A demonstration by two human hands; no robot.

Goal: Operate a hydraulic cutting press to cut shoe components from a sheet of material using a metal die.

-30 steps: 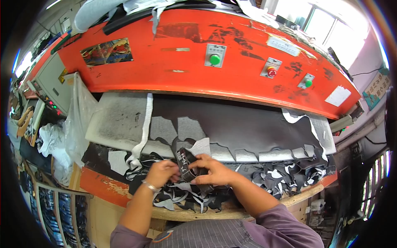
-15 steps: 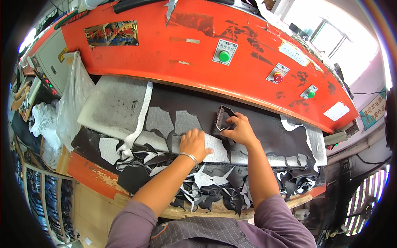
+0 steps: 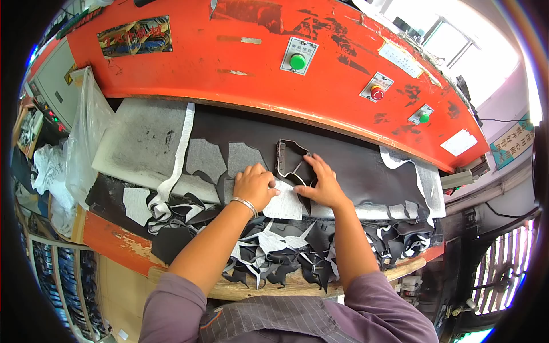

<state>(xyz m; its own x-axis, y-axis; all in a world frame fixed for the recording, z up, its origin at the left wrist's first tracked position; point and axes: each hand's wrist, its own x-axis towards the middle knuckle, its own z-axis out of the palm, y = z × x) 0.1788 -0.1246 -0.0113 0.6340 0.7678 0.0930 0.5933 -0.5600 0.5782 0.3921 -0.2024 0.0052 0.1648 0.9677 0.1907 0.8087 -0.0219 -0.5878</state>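
Observation:
A dark metal cutting die [image 3: 280, 159], an open frame with a narrow outline, stands on the dark sheet material [image 3: 349, 154] on the machine bed. My right hand [image 3: 325, 184] is at the die's right side, its fingertips against the upper right edge and its thumb by the near end. Left of the die, my left hand [image 3: 254, 188] rests on the material, palm down, fingers slightly bent and thumb out; nothing shows in its grasp. Between the hands, near the die, lies a whitish patch [image 3: 284, 201]. Grey die-shaped gaps [image 3: 245, 158] show in the sheet to the left.
Behind the bed runs an orange machine beam [image 3: 229, 71] with a green button [image 3: 297, 62] and a red button [image 3: 377, 92]. Black and white offcuts [image 3: 274, 243] heap along the near edge. A clear plastic bag [image 3: 86, 126] hangs at left, by a rack [image 3: 60, 280].
The die has shifted a little left and sits flatter, its opening turned upward. My right hand's fingers have spread along its edge. My left hand has drawn its thumb in. The whole view has shifted.

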